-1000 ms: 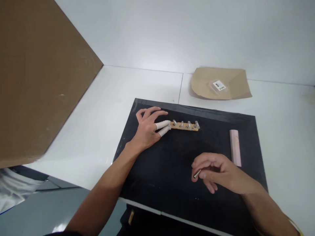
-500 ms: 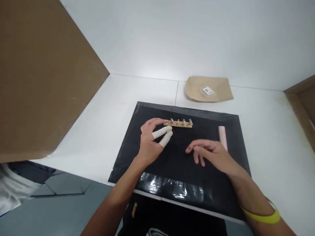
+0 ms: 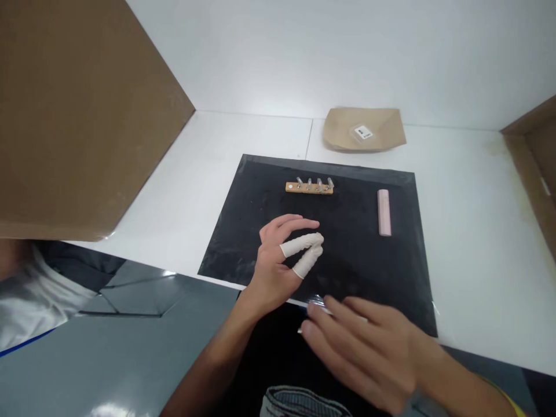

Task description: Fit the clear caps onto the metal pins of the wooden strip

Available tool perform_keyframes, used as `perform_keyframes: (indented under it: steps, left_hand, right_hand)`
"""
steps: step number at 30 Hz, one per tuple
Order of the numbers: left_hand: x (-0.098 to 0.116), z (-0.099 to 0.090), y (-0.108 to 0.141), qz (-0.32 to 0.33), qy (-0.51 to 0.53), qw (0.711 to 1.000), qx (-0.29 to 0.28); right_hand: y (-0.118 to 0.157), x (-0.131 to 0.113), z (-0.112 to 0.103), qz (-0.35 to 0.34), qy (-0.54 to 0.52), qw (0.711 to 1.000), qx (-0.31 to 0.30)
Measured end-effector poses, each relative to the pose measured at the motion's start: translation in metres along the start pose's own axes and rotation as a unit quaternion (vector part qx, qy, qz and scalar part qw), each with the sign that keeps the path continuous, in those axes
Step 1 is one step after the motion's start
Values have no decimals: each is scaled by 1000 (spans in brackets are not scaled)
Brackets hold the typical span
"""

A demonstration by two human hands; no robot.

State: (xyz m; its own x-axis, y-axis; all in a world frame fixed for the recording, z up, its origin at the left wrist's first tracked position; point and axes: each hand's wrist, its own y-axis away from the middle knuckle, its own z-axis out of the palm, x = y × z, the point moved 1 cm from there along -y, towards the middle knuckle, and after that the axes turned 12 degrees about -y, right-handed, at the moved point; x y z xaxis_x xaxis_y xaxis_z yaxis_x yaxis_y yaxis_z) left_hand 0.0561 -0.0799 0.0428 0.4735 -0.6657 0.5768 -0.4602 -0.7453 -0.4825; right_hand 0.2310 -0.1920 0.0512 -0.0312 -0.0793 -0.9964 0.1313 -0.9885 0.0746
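My left hand (image 3: 278, 266) hovers over the near part of the black mat (image 3: 347, 260). White finger cots (image 3: 299, 246) cover its thumb and index finger, whose tips are pressed together; anything between them is too small or hidden to make out. My right hand (image 3: 369, 347), somewhat blurred, is at the mat's near edge above my lap, its fingers stretched out. Beyond my left hand lies a narrow wooden strip (image 3: 299, 189) with several clear, tube-like pieces (image 3: 319, 184) standing tilted on it. A pink bar (image 3: 384, 213) rests on the mat's right side, apart from both hands.
Behind the mat, a brown paper piece (image 3: 386, 127) carries a small clear packet with a white label (image 3: 364, 132). A brown panel (image 3: 87, 116) rises on the left. Part of another person's light clothing (image 3: 39, 307) shows at lower left.
My left hand has drawn back from the wooden strip toward me. My right hand has moved down to the near table edge, its fingers straighter. The view has tilted downward slightly.
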Motion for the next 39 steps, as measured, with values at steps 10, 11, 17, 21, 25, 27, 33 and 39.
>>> perform_keyframes:
  steps: [10,11,17,21,25,27,33,39]
  left_hand:
    - [-33,17,-5,9,-77,994,-81]
    - [-40,20,-9,10,-89,992,-94]
    - [-69,34,-23,25,-118,982,-145]
    - [-74,34,-21,11,-127,979,-159]
    - [-73,31,-21,3,-137,972,-189]
    - [-73,30,-22,-1,-137,971,-198]
    - [-71,23,-24,-12,-137,967,-216]
    - [-69,11,-26,4,-155,950,-273]
  right_hand:
    - [-15,15,-19,-232,289,909,191]
    - [-17,18,-18,-224,287,911,194]
    - [-17,40,-11,-148,218,937,231]
    - [-15,51,-12,-137,194,939,249]
    - [-16,58,-13,-153,182,940,246]
    - [-17,59,-13,-149,179,942,239]
    - [-18,57,-11,-155,182,948,210]
    - [-20,56,-11,-173,174,949,198]
